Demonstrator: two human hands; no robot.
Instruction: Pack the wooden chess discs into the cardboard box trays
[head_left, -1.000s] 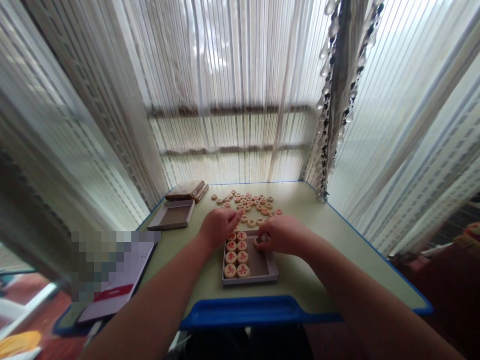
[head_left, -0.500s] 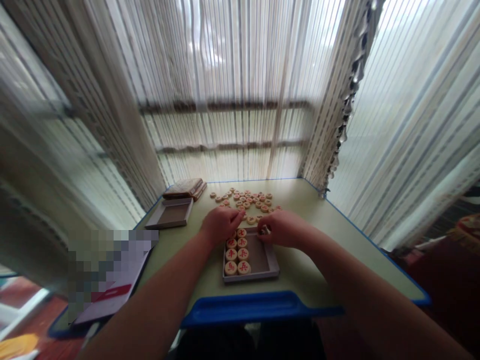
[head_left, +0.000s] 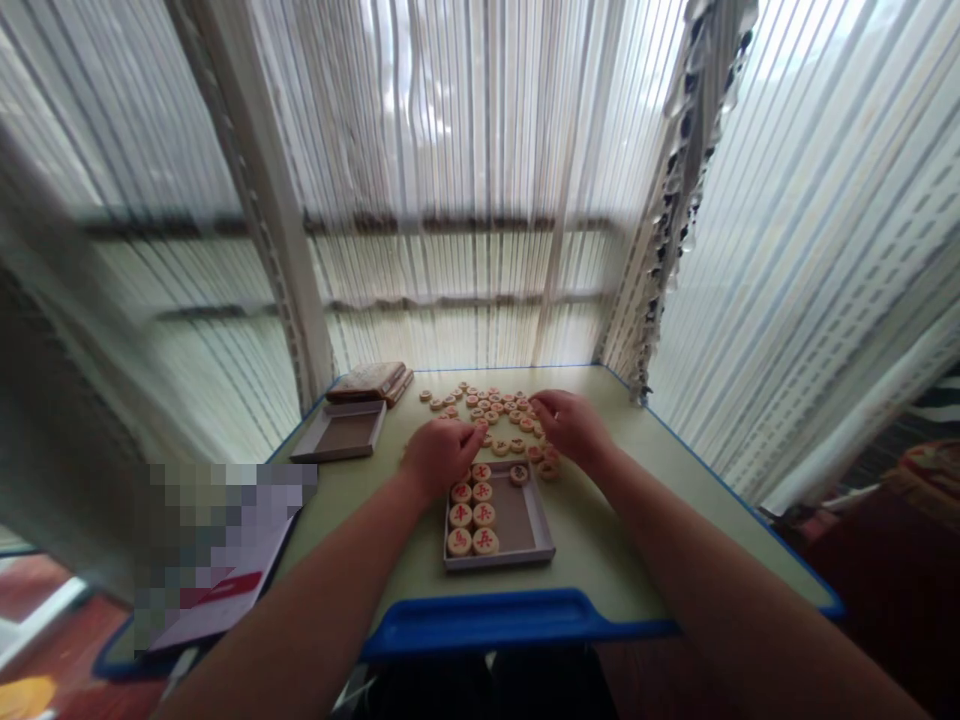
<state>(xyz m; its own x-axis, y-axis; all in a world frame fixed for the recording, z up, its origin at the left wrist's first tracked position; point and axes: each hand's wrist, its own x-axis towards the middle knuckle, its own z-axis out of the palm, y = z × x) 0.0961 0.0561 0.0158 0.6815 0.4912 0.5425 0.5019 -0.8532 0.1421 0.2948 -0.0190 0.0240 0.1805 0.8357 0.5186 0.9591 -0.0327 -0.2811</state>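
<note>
The right hand, fingers bunched, has loose chess pieces at nine o'clock and the open box at seven, while the curled left hand hides the box's ten-o'clock corner; whether either pinches a piece, I cannot tell.

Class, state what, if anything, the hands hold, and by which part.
It cannot be told: left hand and right hand are both by scattered game pieces, but any grip is unclear.

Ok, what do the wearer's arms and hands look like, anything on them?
The left hand and right hand are ungloved, with no watch or bracelet showing. The left forearm and right forearm are bare, with no sleeve in view.
</note>
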